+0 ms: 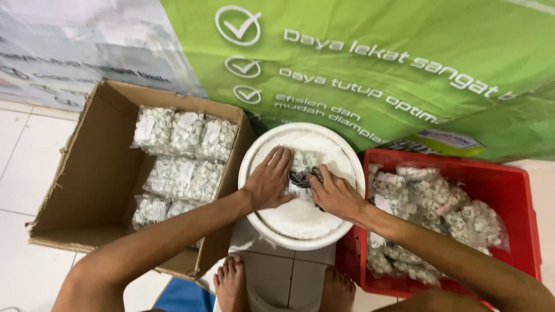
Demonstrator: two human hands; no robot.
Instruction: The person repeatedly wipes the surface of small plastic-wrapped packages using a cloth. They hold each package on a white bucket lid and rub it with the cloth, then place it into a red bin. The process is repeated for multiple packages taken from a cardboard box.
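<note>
Several packed bags [185, 156] lie in the cardboard box [87, 190] beside the left hand [267, 184], many more wait in the red crate [509, 196] by the right hand [335, 195], and both hands grasp one small bag [302, 171] over the white bucket lid [300, 222].

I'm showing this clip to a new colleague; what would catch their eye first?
Probably the two hands, left hand and right hand, meeting on a small clear packet over a round white lid at centre. Left of it sits an open cardboard box lined with bags of small white parts; to the right, a red crate holds more bags.
</note>
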